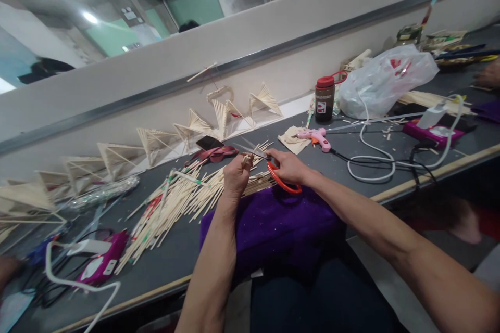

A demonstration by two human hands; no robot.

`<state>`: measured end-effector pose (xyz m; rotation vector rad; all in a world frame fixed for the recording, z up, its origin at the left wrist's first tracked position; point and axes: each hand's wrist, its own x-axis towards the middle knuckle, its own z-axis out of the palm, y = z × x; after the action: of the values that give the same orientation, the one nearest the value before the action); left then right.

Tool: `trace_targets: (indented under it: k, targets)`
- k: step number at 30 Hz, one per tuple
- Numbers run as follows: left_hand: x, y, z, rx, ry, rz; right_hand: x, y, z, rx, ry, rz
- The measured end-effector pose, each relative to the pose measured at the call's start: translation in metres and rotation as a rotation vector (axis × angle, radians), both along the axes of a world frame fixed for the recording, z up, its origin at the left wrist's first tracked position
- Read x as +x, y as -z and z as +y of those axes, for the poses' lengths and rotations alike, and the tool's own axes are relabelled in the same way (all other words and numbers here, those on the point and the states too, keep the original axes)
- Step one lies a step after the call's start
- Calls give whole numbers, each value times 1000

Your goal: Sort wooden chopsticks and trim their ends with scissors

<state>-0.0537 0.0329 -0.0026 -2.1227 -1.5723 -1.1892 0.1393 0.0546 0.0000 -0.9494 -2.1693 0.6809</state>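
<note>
Scissors [273, 169] with orange handles sit in the right hand [289, 166] near the middle of the frame, the fingers closed through and around the handle loops, blades pointing left toward the left hand [236, 174]. That hand's fingers are pinched together on what looks like a short stick end [246, 158], though it is too small to be sure, held right at the blade tips. Both hands hover over a loose heap of thin wooden sticks [175, 203] spread across the dark counter [351, 158], with a purple cloth [273, 223] just below them at the counter's near edge. Along the wall at centre left stands a row of fan-shaped stick pieces [195, 125]. A pink glue gun [318, 138] lies right of centre, a brown jar with a red lid [325, 96] behind it, and a white plastic bag [386, 80] at upper right. Another pink glue gun [101, 263] rests at lower left.
</note>
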Motion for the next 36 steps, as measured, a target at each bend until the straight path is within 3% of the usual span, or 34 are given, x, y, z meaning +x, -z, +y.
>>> trace_targets:
  k: [4, 29, 36]
  targets:
    - [1, -1, -1, 2, -42, -49, 0, 2, 2, -15, -4, 0]
    - [-3, -1, -2, 109, 64, 78, 3, 7, 5, 64, -75, -8]
    - [-1, -2, -2, 89, 79, 70, 1, 11, 7, 22, -75, 32]
